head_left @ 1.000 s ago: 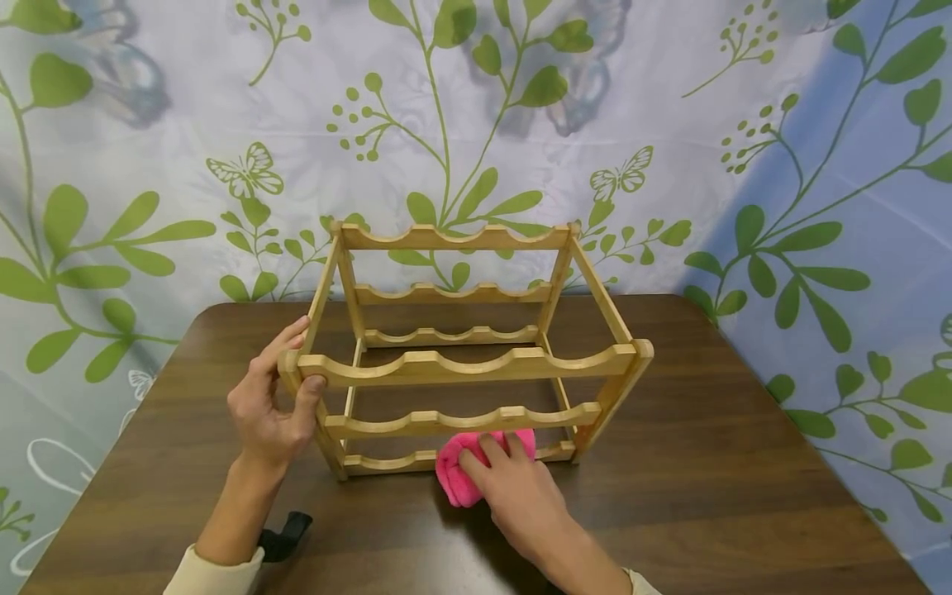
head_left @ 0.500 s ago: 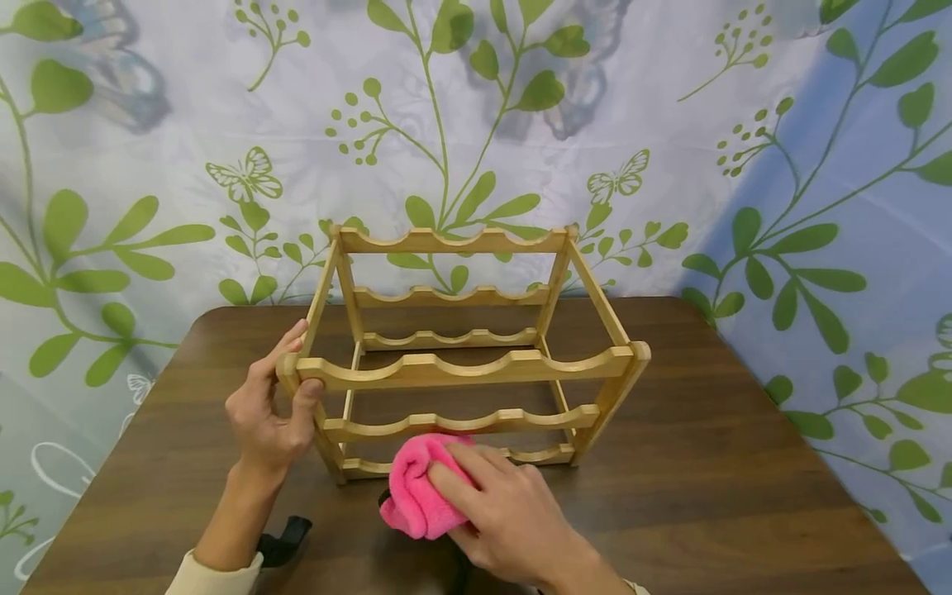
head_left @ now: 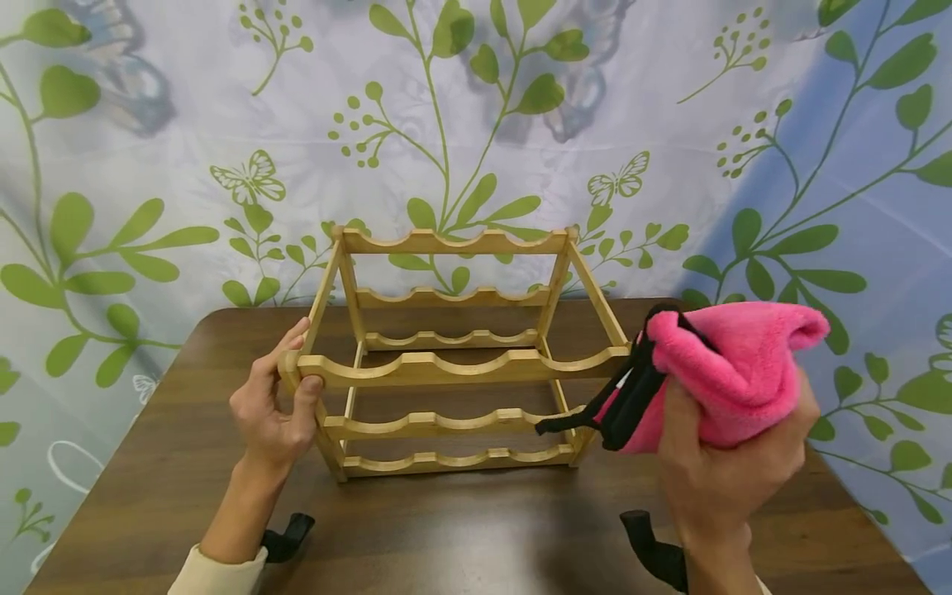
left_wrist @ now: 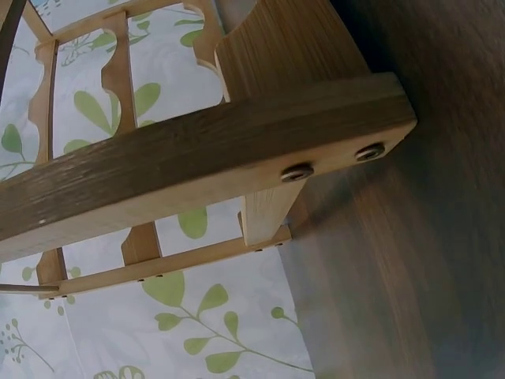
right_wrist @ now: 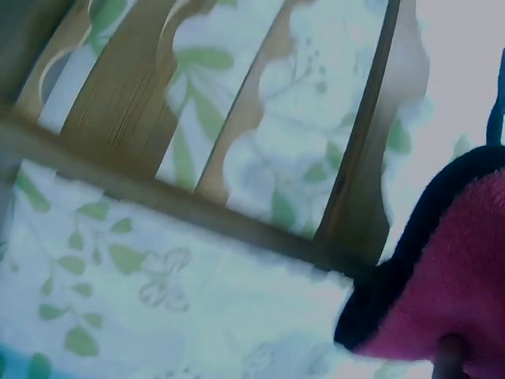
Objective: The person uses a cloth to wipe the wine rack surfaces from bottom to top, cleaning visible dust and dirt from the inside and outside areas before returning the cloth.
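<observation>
Left hand (head_left: 273,421) pinches the wooden wine rack (head_left: 424,369) corner; right hand (head_left: 732,475) grips pink plush cloth (head_left: 744,364), white tag (head_left: 623,380) illegible. Bench (head_left: 461,533) extends frontward.

Pink cloth (right_wrist: 465,284), 4 o'clock, black edging (right_wrist: 369,306); dark cord (right_wrist: 497,118) at 2. Right hand (right_wrist: 450,359): one dim fingertip against cloth, past 4. Wooden rack (right_wrist: 189,204), scalloped slats, aslant, 10 to 1. Leaf-print backdrop (right_wrist: 126,260), 8. Blurred.
</observation>
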Demonstrator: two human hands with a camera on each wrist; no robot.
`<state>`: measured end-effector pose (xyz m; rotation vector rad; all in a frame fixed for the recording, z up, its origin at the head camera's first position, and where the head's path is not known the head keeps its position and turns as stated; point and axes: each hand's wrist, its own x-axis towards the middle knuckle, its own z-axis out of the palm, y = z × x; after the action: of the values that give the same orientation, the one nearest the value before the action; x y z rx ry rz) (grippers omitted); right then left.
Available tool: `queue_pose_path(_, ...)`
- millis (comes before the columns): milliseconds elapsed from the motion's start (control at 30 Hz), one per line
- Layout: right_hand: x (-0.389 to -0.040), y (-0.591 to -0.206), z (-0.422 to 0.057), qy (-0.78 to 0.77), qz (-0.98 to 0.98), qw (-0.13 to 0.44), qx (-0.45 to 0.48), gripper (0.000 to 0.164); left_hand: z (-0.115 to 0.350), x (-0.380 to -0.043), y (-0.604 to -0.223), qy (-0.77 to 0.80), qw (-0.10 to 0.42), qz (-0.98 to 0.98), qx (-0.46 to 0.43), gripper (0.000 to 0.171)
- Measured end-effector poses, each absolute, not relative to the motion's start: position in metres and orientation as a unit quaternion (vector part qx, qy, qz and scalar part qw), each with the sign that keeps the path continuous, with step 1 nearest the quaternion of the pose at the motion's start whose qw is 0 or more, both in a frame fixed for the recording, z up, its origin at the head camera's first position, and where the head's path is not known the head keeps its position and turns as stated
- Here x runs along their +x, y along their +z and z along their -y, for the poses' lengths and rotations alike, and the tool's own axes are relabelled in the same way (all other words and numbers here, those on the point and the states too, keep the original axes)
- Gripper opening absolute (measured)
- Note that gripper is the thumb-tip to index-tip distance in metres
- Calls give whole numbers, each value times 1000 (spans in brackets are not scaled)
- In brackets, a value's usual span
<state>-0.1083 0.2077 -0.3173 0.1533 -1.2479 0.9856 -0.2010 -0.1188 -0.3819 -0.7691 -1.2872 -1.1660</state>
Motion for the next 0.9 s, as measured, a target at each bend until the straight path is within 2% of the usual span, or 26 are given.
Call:
queue_pose_path(200, -107, -326, -240, 393, 720, 571, 36, 58, 119, -201, -383, -503, 575, 553, -331, 56)
queue_pose_path(400, -121, -331, -241, 367, 771, 503, 132, 83, 118, -200, -381, -529, 566, 546, -320, 54)
queue_pose_path(467, -124, -333, -238, 370, 773, 494, 146, 83, 119, -199, -379, -540, 558, 546, -315, 52)
queue_pose_path(533, -124, -334, -235, 380, 760, 512, 129, 77, 120, -197, -377, -548, 545, 551, -315, 48)
queue_pose_path(667, -124, -329, -234, 421, 666, 613, 60, 57, 121, -194, -374, -546, 521, 571, -323, 47)
queue_pose_path(733, -124, -325, -237, 438, 635, 634, 50, 53, 121, -194, -373, -545, 517, 573, -327, 47)
queue_pose_path(800, -123, -326, -243, 447, 646, 615, 64, 53, 121, -194, -373, -547, 520, 569, -327, 48)
queue_pose_path(900, -120, -333, -251, 435, 735, 512, 91, 63, 122, -196, -375, -548, 527, 563, -324, 46)
